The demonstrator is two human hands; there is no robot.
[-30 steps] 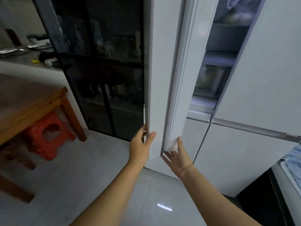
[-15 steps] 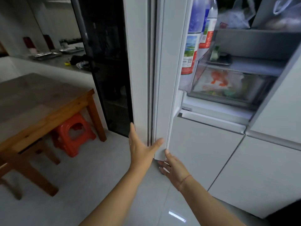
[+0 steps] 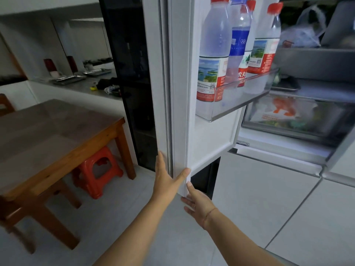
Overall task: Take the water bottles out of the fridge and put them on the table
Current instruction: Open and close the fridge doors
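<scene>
Step in hand: opening the fridge door (image 3: 179,93) wide enough to reach in. No bottle is lifted yet, so I'd judge the task barely begun.
Left hand (image 3: 165,182): its palm and straight fingers lie flat on the door's outer face near the bottom corner, with the thumb spread across the door's edge. It is released and grasps nothing.
Right hand (image 3: 198,207): it sits just below the left, fingers reaching under the door's bottom corner and thumb pointing up along the edge. It is loose and holds nothing.
Water bottles (image 3: 213,54): I count four, upright and packed together in the clear door shelf (image 3: 228,107). Three have red caps, and a blue-labelled bottle (image 3: 239,43) stands among them.
Where they must go: the wooden surface (image 3: 48,135) to the left, well apart from the fridge, with a red stool (image 3: 98,173) beneath it.
Doing it well: the door should be swung smoothly, since the bottles stand tall above the low shelf wall and could rock. It should stop before it meets the dark glass cabinet (image 3: 130,73) close beside it. The left hand could then steady the door while the right, which looks better placed, takes the nearest bottle round its body. The bottle should be lifted straight up until it clears the shelf's rim.
Risk: the bottles look misted, so they may be slippery.
Inside: a drawer (image 3: 288,116) of packets and a plastic bag (image 3: 307,29) above it, neither part of the job.
</scene>
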